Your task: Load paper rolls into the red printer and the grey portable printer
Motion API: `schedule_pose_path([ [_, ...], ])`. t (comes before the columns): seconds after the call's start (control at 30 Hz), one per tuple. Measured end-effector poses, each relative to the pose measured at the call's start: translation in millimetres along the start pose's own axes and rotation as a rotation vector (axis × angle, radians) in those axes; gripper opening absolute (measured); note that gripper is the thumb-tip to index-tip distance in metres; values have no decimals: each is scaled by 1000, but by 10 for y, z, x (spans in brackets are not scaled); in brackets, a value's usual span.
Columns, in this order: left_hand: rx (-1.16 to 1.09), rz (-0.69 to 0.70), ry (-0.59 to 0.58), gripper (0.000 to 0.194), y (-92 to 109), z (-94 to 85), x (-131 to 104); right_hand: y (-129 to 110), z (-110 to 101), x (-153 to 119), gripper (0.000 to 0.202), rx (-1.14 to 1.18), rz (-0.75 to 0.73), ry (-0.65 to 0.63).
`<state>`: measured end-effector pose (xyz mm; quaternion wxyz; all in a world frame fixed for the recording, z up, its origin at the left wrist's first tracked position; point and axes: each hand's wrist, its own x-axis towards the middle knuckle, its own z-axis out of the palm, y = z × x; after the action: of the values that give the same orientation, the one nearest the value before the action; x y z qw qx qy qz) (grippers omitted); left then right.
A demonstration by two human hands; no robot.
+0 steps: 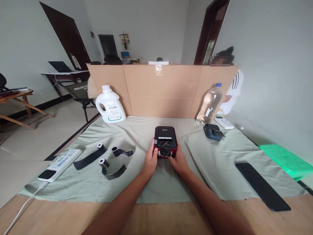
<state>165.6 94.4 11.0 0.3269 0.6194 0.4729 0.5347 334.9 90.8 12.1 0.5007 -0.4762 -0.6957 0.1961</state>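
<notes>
A small black and red label printer [165,138] stands in the middle of the grey-green cloth [137,182]. A dark roll or strip shows in its front opening. My left hand [151,159] grips its left side with the thumb near the front corner. My right hand [178,159] holds its right side. Three small rolls with dark strips trailing off them lie left of the printer: one roll [91,156] far left, one roll [121,151] near the printer, and one roll [111,169] closest to me.
A white power strip [60,164] lies at the left edge. A white detergent jug [110,105] and a clear water bottle [209,104] stand before a cardboard screen [161,89]. A dark small device [213,132], a white remote [224,122], a black slab [262,185] and a green stool [285,157] sit right. A person sits behind the screen.
</notes>
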Motion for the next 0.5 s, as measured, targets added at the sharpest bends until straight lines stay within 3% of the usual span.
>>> schedule_pose_path([
  [0.5,-89,25,-21,55,-67,-32,12,155,43,-80,79,-182,-51,45],
])
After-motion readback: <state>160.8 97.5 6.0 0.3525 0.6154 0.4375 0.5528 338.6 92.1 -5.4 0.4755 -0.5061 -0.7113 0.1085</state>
